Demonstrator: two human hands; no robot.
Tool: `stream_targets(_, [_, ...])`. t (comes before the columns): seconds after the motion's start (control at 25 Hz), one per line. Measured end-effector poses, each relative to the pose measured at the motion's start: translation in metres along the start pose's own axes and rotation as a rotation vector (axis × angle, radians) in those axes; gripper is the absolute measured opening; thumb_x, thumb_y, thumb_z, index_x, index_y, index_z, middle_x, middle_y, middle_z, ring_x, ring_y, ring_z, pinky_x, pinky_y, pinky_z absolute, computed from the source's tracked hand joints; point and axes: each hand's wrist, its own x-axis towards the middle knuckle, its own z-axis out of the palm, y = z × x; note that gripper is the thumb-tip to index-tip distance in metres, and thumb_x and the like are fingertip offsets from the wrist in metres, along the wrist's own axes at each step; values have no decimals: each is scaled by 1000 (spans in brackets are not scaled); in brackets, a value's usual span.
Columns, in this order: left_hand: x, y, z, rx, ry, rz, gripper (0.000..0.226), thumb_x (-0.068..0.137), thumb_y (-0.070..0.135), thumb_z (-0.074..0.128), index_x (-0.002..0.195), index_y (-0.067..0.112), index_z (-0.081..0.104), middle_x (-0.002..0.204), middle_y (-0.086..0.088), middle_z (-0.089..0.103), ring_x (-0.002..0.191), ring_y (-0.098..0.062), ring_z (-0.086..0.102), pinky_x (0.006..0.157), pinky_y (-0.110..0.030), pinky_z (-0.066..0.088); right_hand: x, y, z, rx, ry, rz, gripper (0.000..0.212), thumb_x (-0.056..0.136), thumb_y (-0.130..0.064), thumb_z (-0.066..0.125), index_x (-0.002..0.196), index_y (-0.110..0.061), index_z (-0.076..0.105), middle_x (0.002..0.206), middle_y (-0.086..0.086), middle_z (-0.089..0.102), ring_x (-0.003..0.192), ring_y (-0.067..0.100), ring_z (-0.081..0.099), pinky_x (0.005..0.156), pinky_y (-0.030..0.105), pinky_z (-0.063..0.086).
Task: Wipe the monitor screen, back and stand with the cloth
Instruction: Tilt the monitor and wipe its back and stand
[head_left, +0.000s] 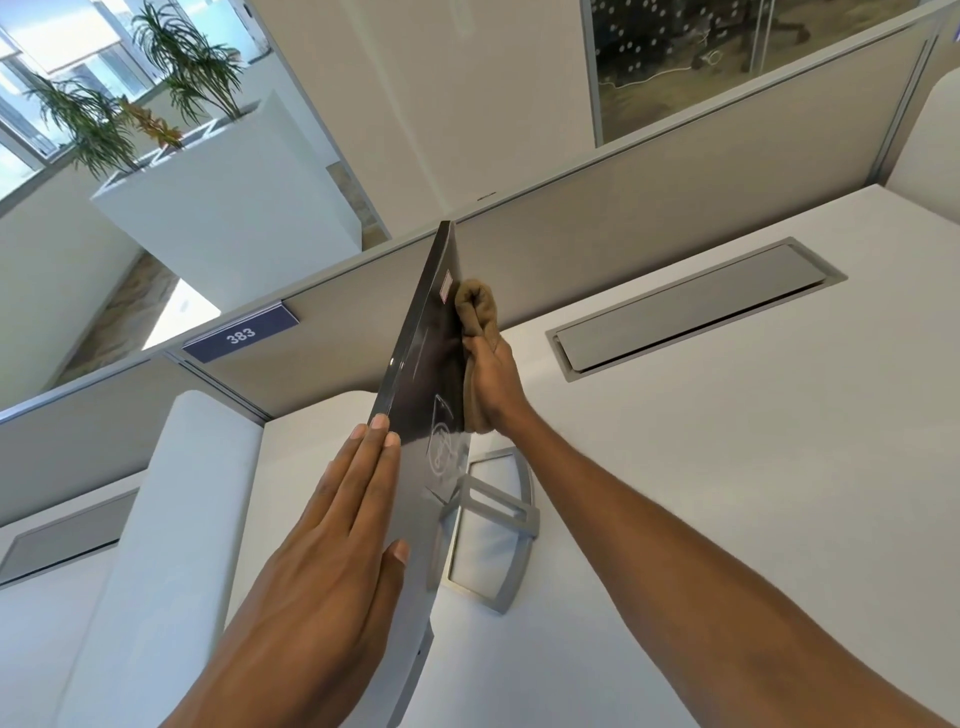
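The monitor (426, 364) stands on a white desk (727, 493), seen edge-on from above, with its dark glossy back facing right and its screen side turned away to the left and out of sight. Nearest the camera, the left hand (332, 545) lies flat along the monitor's upper edge on the screen side. Its fingers are straight and held together, the fingertips reach the edge, and the thumb rests on the rim toward the back. It holds nothing. Just to the right of it, below the panel, the silver stand (511, 514) rests on the desk with its open rectangular frame. Farther up, the right hand (493, 384) grips a bunched tan cloth (478, 306), with the fingers curled round it. It presses the cloth against the back of the monitor, beside a small pale sticker (445, 286) (what is printed on it is too small to read). Beyond the hand, a grey hinged cable flap (691, 306) is set into the desk. A grey partition (597, 228) runs behind the desk and carries a blue label reading 383 (241, 334). Past it, a white planter (223, 208) holds green plants (192, 62) near bright windows.
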Motion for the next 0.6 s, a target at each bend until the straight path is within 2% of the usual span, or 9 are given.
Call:
stream_targets(0.12, [-1, 3, -3, -29, -10, -5, 71, 102, 37, 36, 165, 8, 23, 174, -5, 18, 160, -14, 11, 123, -15, 8, -39, 26, 4, 62, -15, 42, 36, 113, -24, 36, 141, -7, 49, 108, 7, 65, 95, 17, 68, 77, 22, 57])
stream_targets(0.2, [-1, 3, -4, -38, -22, -10, 71, 102, 37, 36, 165, 8, 24, 174, -5, 20, 159, -13, 8, 122, -10, 4, -71, 40, 10, 108, -4, 88, 37, 114, -25, 36, 145, -8, 46, 110, 3, 67, 91, 4, 69, 74, 14, 56])
stream_targets(0.32, [0, 1, -2, -35, -26, -14, 71, 102, 38, 36, 164, 5, 26, 173, -7, 20, 159, -13, 7, 121, -10, 1, -119, 65, 21, 243, 61, 139, 32, 112, -28, 43, 139, -14, 51, 115, 3, 69, 99, 4, 70, 95, 23, 58])
stream_targets(0.4, [1, 0, 2, -53, -19, -16, 70, 102, 38, 37, 162, 2, 28, 172, -7, 20, 158, -14, 8, 122, -10, 0, -148, 76, 32, 325, 99, 158, 19, 113, -21, 43, 128, -21, 55, 113, 0, 68, 96, 0, 71, 106, 29, 54])
stream_targets(0.44, [1, 0, 4, -60, -13, -13, 70, 102, 37, 38, 161, 1, 30, 173, -7, 19, 158, -14, 9, 122, -10, 1, -159, 81, 38, 312, 109, 126, 20, 112, -23, 45, 130, -26, 52, 119, -2, 67, 102, -2, 70, 109, 30, 52])
stream_targets(0.48, [2, -1, 5, -69, -4, -9, 69, 102, 36, 39, 159, -2, 32, 172, -8, 18, 157, -15, 10, 122, -10, 3, -168, 85, 44, 284, 107, 80, 29, 108, -29, 47, 137, -28, 48, 129, -3, 65, 113, -1, 67, 113, 32, 49])
stream_targets(0.6, [3, 0, 4, -97, 1, -7, 68, 107, 43, 33, 158, -1, 32, 171, -7, 17, 156, -16, 11, 121, -9, 5, -163, 83, 51, 210, 79, -94, 58, 104, -53, 47, 158, -37, 33, 159, -4, 47, 146, 17, 47, 124, 52, 35])
